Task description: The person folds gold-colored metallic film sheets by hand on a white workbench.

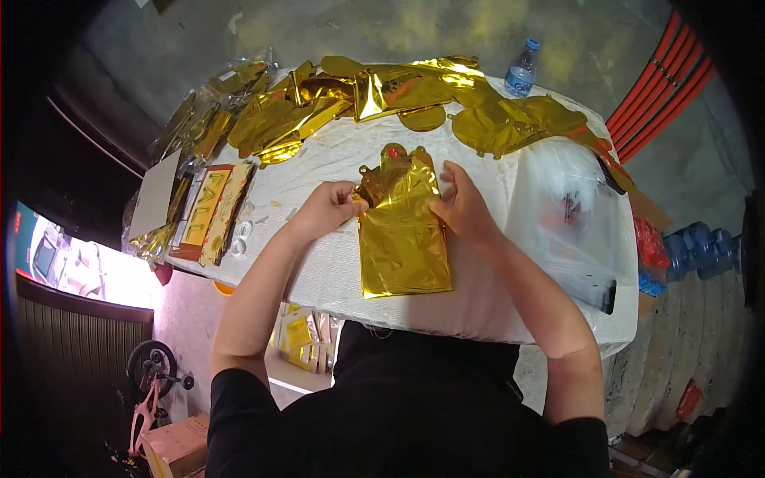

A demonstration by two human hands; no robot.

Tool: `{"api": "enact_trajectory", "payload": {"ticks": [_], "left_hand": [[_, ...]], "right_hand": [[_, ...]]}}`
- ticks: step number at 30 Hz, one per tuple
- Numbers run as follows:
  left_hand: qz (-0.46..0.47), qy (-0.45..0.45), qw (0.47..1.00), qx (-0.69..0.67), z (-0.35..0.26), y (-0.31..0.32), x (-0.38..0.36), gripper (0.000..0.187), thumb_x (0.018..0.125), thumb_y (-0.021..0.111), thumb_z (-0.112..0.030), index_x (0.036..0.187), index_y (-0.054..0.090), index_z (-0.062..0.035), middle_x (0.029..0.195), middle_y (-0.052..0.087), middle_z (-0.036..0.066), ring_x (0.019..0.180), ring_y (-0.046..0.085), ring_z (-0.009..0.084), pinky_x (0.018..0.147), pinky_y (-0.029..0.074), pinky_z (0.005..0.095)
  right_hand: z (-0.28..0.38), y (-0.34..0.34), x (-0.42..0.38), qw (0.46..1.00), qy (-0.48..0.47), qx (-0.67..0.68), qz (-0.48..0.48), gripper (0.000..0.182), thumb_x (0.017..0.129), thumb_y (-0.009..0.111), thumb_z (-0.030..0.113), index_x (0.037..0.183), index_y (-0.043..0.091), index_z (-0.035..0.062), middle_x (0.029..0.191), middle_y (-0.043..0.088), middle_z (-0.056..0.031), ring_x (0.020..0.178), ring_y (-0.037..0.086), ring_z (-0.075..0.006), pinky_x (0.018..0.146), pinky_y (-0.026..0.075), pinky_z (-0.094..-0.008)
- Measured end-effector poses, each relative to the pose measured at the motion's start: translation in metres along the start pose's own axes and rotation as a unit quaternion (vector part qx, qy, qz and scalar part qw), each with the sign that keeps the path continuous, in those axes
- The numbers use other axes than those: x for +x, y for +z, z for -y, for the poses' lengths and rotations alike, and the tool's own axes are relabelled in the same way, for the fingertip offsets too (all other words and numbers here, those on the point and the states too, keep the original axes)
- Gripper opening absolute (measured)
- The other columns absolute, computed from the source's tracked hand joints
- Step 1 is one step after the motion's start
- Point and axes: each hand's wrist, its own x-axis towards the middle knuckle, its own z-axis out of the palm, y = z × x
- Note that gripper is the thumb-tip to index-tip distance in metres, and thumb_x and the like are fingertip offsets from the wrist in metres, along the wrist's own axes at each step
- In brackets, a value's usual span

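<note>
A folded gold foil balloon [405, 247] lies flat on the white-covered table in front of me, with small tabs along its upper edge. A round end with a reddish glint tops it. My left hand [333, 209] pinches the balloon's upper left edge between thumb and fingers. At the opposite edge is my right hand [464, 205], its thumb touching the foil and its fingers raised and apart. More flat gold foil balloons [510, 123] are spread along the far side of the table.
Clear plastic bags [567, 223] lie at the right. A water bottle [522, 70] stands at the back. Packaged foil pieces [203, 127], a printed card pack [209, 211] and white tape rolls [239, 239] are on the left. A box [307, 346] sits below the table's front edge [382, 317].
</note>
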Motion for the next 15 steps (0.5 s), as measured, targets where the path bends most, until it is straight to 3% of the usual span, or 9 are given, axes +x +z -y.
{"api": "enact_trajectory", "payload": {"ticks": [1,2,4,5,6,7,8,10,15], "left_hand": [[-0.013,0.005,1.0,-0.012,-0.003,0.001,-0.001,0.022,0.088,0.067,-0.014,0.073,0.055,-0.0042,0.061,0.043,-0.009,0.055,0.034,0.0013,0.047,0.028,0.0223],[-0.025,0.011,0.999,-0.024,-0.005,0.003,-0.002,0.032,0.087,0.069,-0.016,0.065,0.048,-0.0046,0.059,0.039,-0.008,0.055,0.032,0.0031,0.048,0.029,0.024],[-0.016,0.01,0.999,-0.031,-0.001,0.001,0.0,0.031,0.087,0.068,-0.015,0.065,0.049,-0.0049,0.059,0.042,-0.007,0.054,0.033,0.003,0.047,0.029,0.0238],[-0.009,0.01,0.999,-0.037,0.0,0.0,0.001,0.03,0.087,0.068,-0.015,0.065,0.049,-0.0053,0.059,0.044,-0.006,0.053,0.035,0.0028,0.046,0.029,0.0237],[-0.01,0.012,0.999,-0.038,-0.004,-0.001,0.002,0.03,0.087,0.068,-0.015,0.065,0.049,-0.0053,0.059,0.044,-0.006,0.053,0.035,0.0028,0.046,0.029,0.0237],[0.018,-0.017,0.998,-0.05,-0.007,-0.002,0.001,0.018,0.087,0.067,-0.015,0.076,0.057,-0.0053,0.062,0.05,-0.006,0.054,0.039,0.0019,0.047,0.032,0.0211],[0.047,-0.048,0.996,-0.062,-0.01,-0.004,-0.001,0.01,0.087,0.067,-0.015,0.087,0.064,-0.0054,0.066,0.056,-0.006,0.055,0.044,0.0009,0.048,0.034,0.0186],[0.045,-0.064,0.994,-0.073,-0.02,-0.002,-0.002,0.009,0.086,0.067,-0.014,0.088,0.065,-0.0052,0.067,0.058,-0.004,0.055,0.046,0.0018,0.049,0.037,0.0182],[0.06,-0.071,0.993,-0.07,-0.019,-0.001,0.001,0.01,0.084,0.068,-0.011,0.091,0.066,-0.0047,0.069,0.061,-0.003,0.057,0.052,0.0031,0.052,0.043,0.0181]], "right_hand": [[0.001,-0.003,0.001,0.995,0.09,0.037,0.013,0.049,0.085,0.064,0.012,0.128,0.045,-0.0026,0.104,0.06,-0.0099,0.082,0.057,-0.0124,0.071,0.048,-0.027],[0.001,-0.009,0.005,0.995,0.091,0.036,0.012,0.049,0.085,0.064,0.012,0.128,0.045,-0.0026,0.104,0.06,-0.0099,0.082,0.057,-0.0124,0.071,0.048,-0.027],[0.013,-0.021,0.013,0.951,0.214,0.139,0.173,0.034,0.082,0.067,0.011,0.113,0.057,-0.0011,0.081,0.063,-0.004,0.063,0.055,-0.0077,0.054,0.043,-0.0206],[0.011,-0.02,0.014,0.951,0.214,0.138,0.173,0.034,0.082,0.067,0.011,0.113,0.057,-0.0011,0.081,0.063,-0.004,0.063,0.055,-0.0077,0.054,0.043,-0.0206],[0.01,-0.02,0.016,0.946,0.228,0.146,0.177,0.026,0.082,0.067,0.01,0.104,0.06,0.0001,0.074,0.061,-0.0017,0.059,0.054,-0.0065,0.051,0.041,-0.0207],[0.008,-0.02,0.017,0.941,0.242,0.153,0.181,0.017,0.081,0.068,0.01,0.095,0.064,0.0013,0.067,0.06,0.0005,0.055,0.052,-0.0053,0.049,0.04,-0.0209],[0.006,-0.02,0.018,0.94,0.242,0.153,0.183,0.017,0.081,0.068,0.01,0.095,0.064,0.0013,0.067,0.06,0.0005,0.055,0.052,-0.0053,0.049,0.04,-0.0209],[0.006,-0.021,0.019,0.946,0.215,0.128,0.206,0.009,0.081,0.068,0.01,0.085,0.065,0.0024,0.068,0.06,-0.0002,0.053,0.052,-0.0056,0.048,0.04,-0.0211],[0.019,-0.023,0.019,0.945,0.231,0.091,0.213,0.012,0.079,0.068,0.011,0.086,0.064,0.0014,0.067,0.06,-0.001,0.052,0.052,-0.0063,0.047,0.04,-0.0213]]}}
